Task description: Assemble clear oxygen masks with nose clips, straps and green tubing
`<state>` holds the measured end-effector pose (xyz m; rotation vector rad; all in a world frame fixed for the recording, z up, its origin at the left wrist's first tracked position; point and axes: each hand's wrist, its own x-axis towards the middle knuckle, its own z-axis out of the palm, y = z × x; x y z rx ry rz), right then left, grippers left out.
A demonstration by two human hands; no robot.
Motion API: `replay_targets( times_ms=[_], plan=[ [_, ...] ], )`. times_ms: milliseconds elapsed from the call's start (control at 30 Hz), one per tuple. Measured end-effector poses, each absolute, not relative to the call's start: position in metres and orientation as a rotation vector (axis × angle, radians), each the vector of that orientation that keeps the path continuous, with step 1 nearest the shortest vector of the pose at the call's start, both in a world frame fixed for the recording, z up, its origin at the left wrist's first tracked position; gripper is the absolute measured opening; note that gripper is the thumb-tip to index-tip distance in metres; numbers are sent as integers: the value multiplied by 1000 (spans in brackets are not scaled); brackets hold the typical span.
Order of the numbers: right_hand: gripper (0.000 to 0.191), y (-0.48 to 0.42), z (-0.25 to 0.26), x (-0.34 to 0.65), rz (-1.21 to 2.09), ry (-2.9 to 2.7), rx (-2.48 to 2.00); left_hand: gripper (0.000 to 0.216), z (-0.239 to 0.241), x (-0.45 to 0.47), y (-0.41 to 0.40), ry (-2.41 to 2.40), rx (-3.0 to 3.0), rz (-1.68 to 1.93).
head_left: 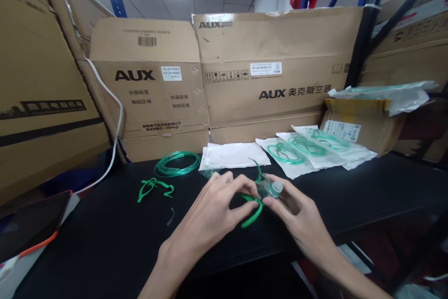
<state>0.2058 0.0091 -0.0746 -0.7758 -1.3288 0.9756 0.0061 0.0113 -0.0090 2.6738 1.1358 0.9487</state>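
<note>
My right hand [297, 208] grips a small see-through greenish mask [264, 188] by its side, a pale round connector [276, 189] facing toward me. From the left, my left hand [219, 201] pinches a bright green elastic strap [252, 219] between thumb and index finger, at the mask's edge. One end of the strap hangs in a curve below the fingertips, and a thin green piece [258, 170] sticks up behind them. Whether the strap passes through the mask is hidden by my fingers. Another green strap [154, 188] lies loose on the black tabletop to the left.
Coiled green tubing [177, 163] lies behind my left hand, beside white pouches [234, 155]. Clear-fronted packs [306, 145] with green tubing lie at right, near an open carton [360, 119]. Large cardboard panels [266, 56] wall the back. A phone [35, 224] rests at left.
</note>
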Motion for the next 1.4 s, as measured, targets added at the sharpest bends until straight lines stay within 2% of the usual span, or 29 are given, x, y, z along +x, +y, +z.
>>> replay_targets(
  times_ms=[100, 233, 367, 433, 600, 833, 1067, 1267, 1400],
  plan=[
    [34, 8, -72, 207, 955, -1334, -778, 20, -10, 2, 13, 1262, 2665, 815],
    [34, 7, -72, 207, 897, -1372, -798, 26, -14, -13, 19, 1480, 2645, 609],
    [37, 5, -73, 209, 883, -1486, -798, 54, -13, -23, 18, 1583, 2577, 564],
    [38, 5, -73, 209, 885, -1516, -782, 58, -11, -23, 16, 1597, 2506, 551],
    [39, 4, -73, 210, 886, -1551, -756, 26, -6, -16, 14, 1431, 2475, 678],
    [39, 3, -73, 211, 877, -1639, -724, 13, -3, -19, 22, 1377, 2612, 899],
    [39, -1, -71, 215, 872, -1700, -712, 9, -3, -21, 21, 1548, 2640, 902],
    [43, 3, -76, 212, 797, -1571, -775, 19, -1, -49, 33, 1798, 2508, 765],
    [34, 5, -77, 209, 763, -1534, -854, 17, 6, -77, 39, 1956, 2320, 645]
  ],
)
